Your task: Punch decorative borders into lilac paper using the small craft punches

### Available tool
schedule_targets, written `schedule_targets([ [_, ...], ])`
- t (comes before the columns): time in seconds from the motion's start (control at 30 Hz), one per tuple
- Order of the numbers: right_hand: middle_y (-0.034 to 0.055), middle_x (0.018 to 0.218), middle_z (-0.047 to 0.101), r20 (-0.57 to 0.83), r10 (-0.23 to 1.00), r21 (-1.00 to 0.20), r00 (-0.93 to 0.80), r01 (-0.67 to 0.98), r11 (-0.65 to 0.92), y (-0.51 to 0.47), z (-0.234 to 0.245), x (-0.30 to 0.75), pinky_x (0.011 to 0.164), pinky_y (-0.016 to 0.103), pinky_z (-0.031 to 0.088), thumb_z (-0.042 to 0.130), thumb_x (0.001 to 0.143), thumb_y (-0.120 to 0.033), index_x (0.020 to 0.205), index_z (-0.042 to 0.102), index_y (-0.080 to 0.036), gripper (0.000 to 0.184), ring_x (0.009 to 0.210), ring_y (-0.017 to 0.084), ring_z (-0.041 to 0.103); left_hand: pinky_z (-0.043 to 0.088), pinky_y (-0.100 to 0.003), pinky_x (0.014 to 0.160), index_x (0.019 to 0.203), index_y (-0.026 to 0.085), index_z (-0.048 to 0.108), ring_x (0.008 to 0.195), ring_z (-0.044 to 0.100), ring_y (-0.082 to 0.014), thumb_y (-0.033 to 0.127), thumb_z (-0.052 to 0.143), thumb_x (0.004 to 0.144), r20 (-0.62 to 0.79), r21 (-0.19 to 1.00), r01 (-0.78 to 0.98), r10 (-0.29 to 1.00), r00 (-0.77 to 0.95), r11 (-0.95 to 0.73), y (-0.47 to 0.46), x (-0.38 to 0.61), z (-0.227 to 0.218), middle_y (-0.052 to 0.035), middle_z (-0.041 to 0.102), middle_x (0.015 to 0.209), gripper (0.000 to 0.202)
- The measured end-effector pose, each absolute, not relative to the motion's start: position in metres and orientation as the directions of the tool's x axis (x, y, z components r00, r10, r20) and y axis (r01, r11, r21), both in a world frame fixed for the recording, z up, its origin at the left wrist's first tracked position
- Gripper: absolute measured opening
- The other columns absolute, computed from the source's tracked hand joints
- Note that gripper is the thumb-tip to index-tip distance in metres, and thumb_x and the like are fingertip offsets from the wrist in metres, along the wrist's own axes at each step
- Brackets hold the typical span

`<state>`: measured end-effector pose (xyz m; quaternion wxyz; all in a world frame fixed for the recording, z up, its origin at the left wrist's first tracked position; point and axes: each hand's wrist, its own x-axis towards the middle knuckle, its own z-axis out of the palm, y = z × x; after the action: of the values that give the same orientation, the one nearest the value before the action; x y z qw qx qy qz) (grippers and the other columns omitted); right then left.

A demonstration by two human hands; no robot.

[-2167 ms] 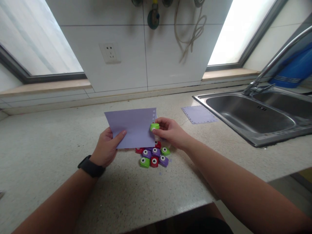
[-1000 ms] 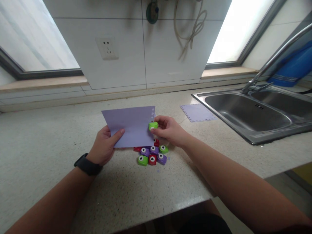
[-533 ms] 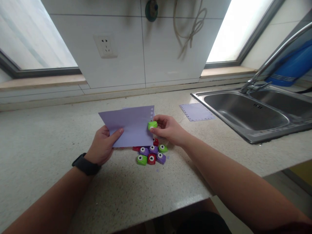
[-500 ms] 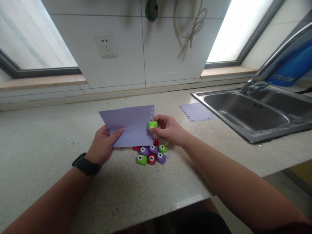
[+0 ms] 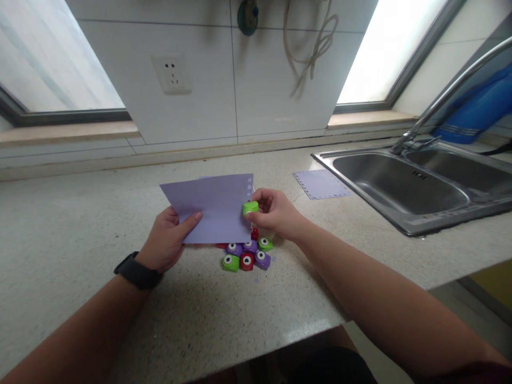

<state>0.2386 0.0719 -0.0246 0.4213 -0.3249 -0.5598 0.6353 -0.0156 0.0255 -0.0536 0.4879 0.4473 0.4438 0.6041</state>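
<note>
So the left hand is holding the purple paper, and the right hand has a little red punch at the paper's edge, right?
Almost! The punch in the right hand is green, not red; the head view shows it. The left hand does hold the purple paper, and the punch is at its edge.

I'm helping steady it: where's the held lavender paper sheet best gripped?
Probably pinch the sheet by its upper-left corner, from the far left: it juts free; the left hand grips below, the right hand holds a green plastic punch at the right edge.
</note>
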Motion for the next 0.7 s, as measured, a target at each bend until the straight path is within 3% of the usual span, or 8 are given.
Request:
schedule_targets([
  [0.2, -0.0035, 0.068, 0.064, 0.056, 0.912, -0.978, -0.406, -0.204, -0.031, 0.0698, -0.0231, 0.2373, 0.054, 0.022, 0.046, 0.088, 0.055, -0.022, 0.082, 0.052, -0.019, 0.045, 0.058, 0.008, 0.058, 0.060, -0.036, 0.093, 0.115, 0.016, 0.073, 0.101, 0.074, -0.0255, 0.032, 0.091, 0.072, 0.075, 0.975, -0.202, 0.993, -0.092, -0.092, 0.0251, -0.0158, -0.0537, -0.0116, 0.077, 0.116, 0.049],
  [0.43, -0.0071, 0.063, 0.056, 0.092, 0.898, -0.989, -0.429, -0.144, 0.032, 0.0693, -0.0241, 0.2390, 0.050, 0.022, 0.036, 0.086, 0.054, -0.022, 0.082, 0.048, -0.021, 0.047, 0.054, 0.007, 0.047, 0.059, -0.040, 0.097, 0.112, 0.019, 0.073, 0.102, 0.075, -0.0268, 0.030, 0.090, 0.072, 0.065, 0.974, -0.213, 0.996, -0.068, -0.078, 0.0219, -0.0156, -0.0522, -0.0085, 0.078, 0.111, 0.046],
  [0.7, -0.0070, 0.066, 0.053, 0.158, 0.883, -0.983, -0.442, -0.157, 0.097, 0.0665, -0.0215, 0.2403, 0.050, 0.023, 0.035, 0.084, 0.056, -0.025, 0.084, 0.046, -0.023, 0.047, 0.056, 0.008, 0.044, 0.062, -0.042, 0.089, 0.113, 0.019, 0.075, 0.097, 0.076, -0.0295, 0.036, 0.089, 0.072, 0.082, 0.989, -0.117, 0.996, -0.042, -0.086, 0.0201, -0.0156, -0.0463, -0.0110, 0.078, 0.111, 0.046],
])
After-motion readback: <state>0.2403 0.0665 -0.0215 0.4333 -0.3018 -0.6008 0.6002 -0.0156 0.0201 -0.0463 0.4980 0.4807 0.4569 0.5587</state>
